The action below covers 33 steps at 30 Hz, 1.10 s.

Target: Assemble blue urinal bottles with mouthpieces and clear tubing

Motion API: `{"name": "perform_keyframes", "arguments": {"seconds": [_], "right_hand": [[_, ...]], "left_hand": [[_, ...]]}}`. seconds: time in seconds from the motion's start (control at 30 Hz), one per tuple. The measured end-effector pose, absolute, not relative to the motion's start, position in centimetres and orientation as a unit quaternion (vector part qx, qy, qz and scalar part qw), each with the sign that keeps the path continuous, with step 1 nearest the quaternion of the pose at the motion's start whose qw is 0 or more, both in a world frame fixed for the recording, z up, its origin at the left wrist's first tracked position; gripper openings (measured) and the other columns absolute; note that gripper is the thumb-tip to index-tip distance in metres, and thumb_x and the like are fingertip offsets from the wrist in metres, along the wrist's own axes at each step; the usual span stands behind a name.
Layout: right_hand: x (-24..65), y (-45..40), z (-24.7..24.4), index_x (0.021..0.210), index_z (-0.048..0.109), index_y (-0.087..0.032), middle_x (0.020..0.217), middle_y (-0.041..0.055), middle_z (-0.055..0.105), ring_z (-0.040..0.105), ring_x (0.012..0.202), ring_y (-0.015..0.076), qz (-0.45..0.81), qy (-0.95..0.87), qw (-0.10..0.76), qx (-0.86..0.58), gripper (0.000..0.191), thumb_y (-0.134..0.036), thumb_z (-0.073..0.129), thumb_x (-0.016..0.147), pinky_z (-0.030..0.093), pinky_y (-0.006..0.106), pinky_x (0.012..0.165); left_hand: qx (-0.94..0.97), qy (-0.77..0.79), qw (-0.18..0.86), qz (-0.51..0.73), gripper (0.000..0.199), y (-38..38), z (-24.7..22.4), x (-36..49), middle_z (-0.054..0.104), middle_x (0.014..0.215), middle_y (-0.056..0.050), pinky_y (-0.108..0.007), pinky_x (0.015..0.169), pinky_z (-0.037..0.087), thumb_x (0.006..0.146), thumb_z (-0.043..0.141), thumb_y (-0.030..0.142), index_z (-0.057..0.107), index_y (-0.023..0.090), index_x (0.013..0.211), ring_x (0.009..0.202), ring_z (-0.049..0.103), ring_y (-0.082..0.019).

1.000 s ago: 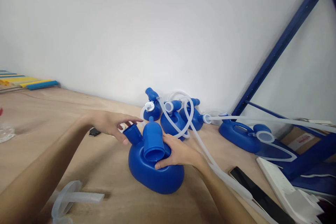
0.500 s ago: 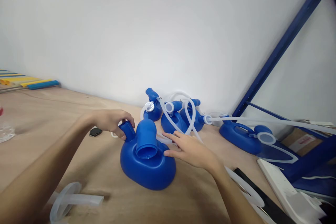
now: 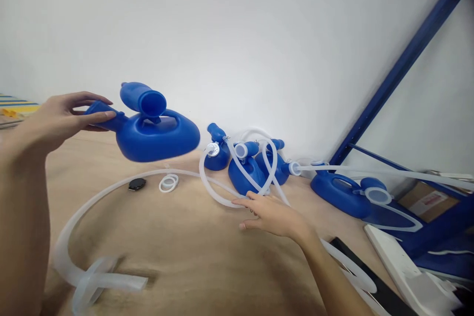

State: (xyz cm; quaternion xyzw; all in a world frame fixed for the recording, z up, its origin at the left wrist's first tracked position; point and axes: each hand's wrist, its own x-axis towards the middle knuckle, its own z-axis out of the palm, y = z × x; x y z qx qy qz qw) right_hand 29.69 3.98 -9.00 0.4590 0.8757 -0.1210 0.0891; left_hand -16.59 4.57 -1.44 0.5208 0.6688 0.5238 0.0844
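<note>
My left hand grips the neck of a blue plastic urinal bottle and holds it raised above the table. The bottle is tilted slightly, its handle upward. On top of it sits a blue funnel-shaped piece with its round mouth facing me. My right hand is lower, fingers apart, beside a clear tube; whether the fingertips touch it I cannot tell. Two white rings and a small black object lie on the table below the bottle.
Several blue urinal bottles with clear tubes stand near the wall. Another bottle lies by the blue metal frame. A coiled clear tube lies front left. A white power strip is at the right.
My left hand has lifted the urinal bottle off the table, up and to the left. My right hand has come away from it and stays low, slightly lower and to the right.
</note>
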Motion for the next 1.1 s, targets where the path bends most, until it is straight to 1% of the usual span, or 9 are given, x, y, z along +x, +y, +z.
{"name": "perform_keyframes", "arguments": {"seconds": [0.1, 0.2, 0.37, 0.63, 0.7, 0.77, 0.83, 1.0, 1.1], "right_hand": [[29.3, 4.1, -9.4, 0.153, 0.047, -0.043, 0.141, 0.0122, 0.058, 0.062, 0.123, 0.0406, -0.115, 0.87, 0.098, 0.469, 0.06, -0.053, 0.062, 0.096, 0.045, 0.057, 0.104], [28.9, 4.3, -9.8, 0.152, 0.05, -0.036, 0.137, 0.0143, 0.06, 0.064, 0.12, 0.0413, -0.093, 0.868, 0.1, 0.477, 0.059, -0.05, 0.062, 0.096, 0.047, 0.056, 0.101], [29.2, 4.7, -10.1, 0.146, 0.057, -0.032, 0.128, 0.0139, 0.063, 0.068, 0.11, 0.0384, -0.047, 0.867, 0.092, 0.488, 0.05, -0.046, 0.061, 0.098, 0.053, 0.052, 0.092], [29.6, 5.3, -10.4, 0.118, 0.07, -0.024, 0.12, 0.0113, 0.062, 0.062, 0.113, 0.032, 0.004, 0.893, 0.069, 0.444, 0.022, -0.031, 0.067, 0.098, 0.05, 0.043, 0.091], [29.3, 5.1, -10.1, 0.109, 0.069, -0.022, 0.115, 0.0085, 0.062, 0.062, 0.107, 0.0282, -0.013, 0.902, 0.064, 0.426, 0.016, -0.029, 0.071, 0.095, 0.048, 0.038, 0.087], [28.8, 4.5, -9.5, 0.104, 0.067, -0.022, 0.11, 0.0045, 0.062, 0.063, 0.096, 0.0225, -0.07, 0.91, 0.061, 0.405, 0.014, -0.032, 0.071, 0.095, 0.047, 0.032, 0.079], [28.3, 3.7, -8.8, 0.1, 0.065, -0.023, 0.106, 0.0004, 0.061, 0.061, 0.084, 0.0168, -0.125, 0.915, 0.051, 0.38, 0.015, -0.035, 0.071, 0.095, 0.043, 0.028, 0.07], [26.8, 1.0, -7.3, 0.098, 0.064, -0.023, 0.105, -0.0006, 0.06, 0.058, 0.08, 0.0132, -0.148, 0.941, -0.024, 0.304, 0.024, -0.046, 0.071, 0.094, 0.042, 0.025, 0.069], [26.0, -0.5, -7.4, 0.11, 0.066, -0.025, 0.117, 0.0026, 0.062, 0.063, 0.086, 0.0155, -0.121, 0.955, -0.066, 0.262, 0.033, -0.054, 0.069, 0.094, 0.046, 0.028, 0.076]], "left_hand": [[0.47, 0.747, 0.016, 0.47, 0.063, 6.4, -2.9, -17.0, 0.071, 0.096, -0.001, -0.036, 0.078, 0.059, 0.068, 0.078, 0.056, 0.067, 0.023, 0.121, 0.083, 0.07, -0.023], [0.47, 0.796, -0.054, 0.379, 0.054, 9.1, -5.6, -17.6, 0.069, 0.103, -0.006, -0.039, 0.088, 0.053, 0.076, 0.071, 0.055, 0.065, 0.019, 0.116, 0.103, 0.066, -0.03], [0.464, 0.813, -0.034, 0.351, 0.054, 11.8, -9.7, -18.9, 0.065, 0.119, -0.013, -0.041, 0.092, 0.049, 0.08, 0.065, 0.052, 0.058, 0.015, 0.119, 0.115, 0.06, -0.034], [0.434, 0.824, 0.018, 0.363, 0.07, 11.5, -11.5, -19.6, 0.064, 0.129, -0.019, -0.039, 0.081, 0.053, 0.086, 0.059, 0.055, 0.049, 0.01, 0.139, 0.104, 0.062, -0.033], [0.427, 0.826, -0.006, 0.369, 0.073, 11.4, -10.6, -19.1, 0.06, 0.134, -0.026, -0.049, 0.093, 0.049, 0.087, 0.056, 0.053, 0.049, 0.005, 0.14, 0.118, 0.056, -0.04], [0.429, 0.818, -0.052, 0.38, 0.071, 11.3, -9.1, -18.0, 0.054, 0.14, -0.03, -0.059, 0.109, 0.036, 0.088, 0.054, 0.05, 0.051, 0.001, 0.138, 0.135, 0.042, -0.045], [0.457, 0.793, -0.091, 0.392, 0.063, 11.2, -7.4, -16.1, 0.054, 0.142, -0.028, -0.059, 0.116, 0.026, 0.09, 0.051, 0.047, 0.054, 0.004, 0.135, 0.141, 0.036, -0.043], [0.63, 0.674, -0.062, 0.38, 0.053, 10.5, -5.8, -7.7, 0.072, 0.121, -0.009, -0.037, 0.104, 0.047, 0.095, 0.047, 0.054, 0.063, 0.019, 0.131, 0.114, 0.065, -0.027], [0.723, 0.598, -0.003, 0.345, 0.07, 10.3, -7.4, -2.3, 0.066, 0.137, -0.01, -0.037, 0.101, 0.05, 0.09, 0.048, 0.069, 0.061, 0.02, 0.139, 0.116, 0.066, -0.029]]}}
